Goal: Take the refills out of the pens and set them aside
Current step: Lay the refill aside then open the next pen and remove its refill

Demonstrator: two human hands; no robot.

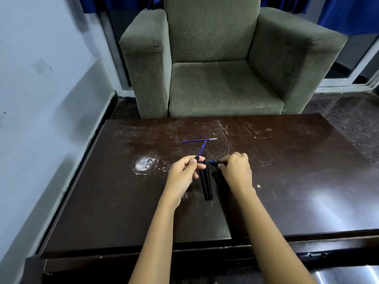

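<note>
**Refills coming out at the scratched table**

On the dark wooden table [287,181], before a grey armchair [215,68], black pens [206,183] lie between both hands. Left hand [182,175] pinches a blue refill [202,150]; right hand [238,171] grips a pen part. Another refill [199,140] lies beyond.

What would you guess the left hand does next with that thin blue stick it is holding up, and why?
Probably the left hand lays its blue refill down beside the refill already lying farther back on the table. The held refill is already out and points toward that one, and black pens lie between the hands, with the right hand on another.
</note>
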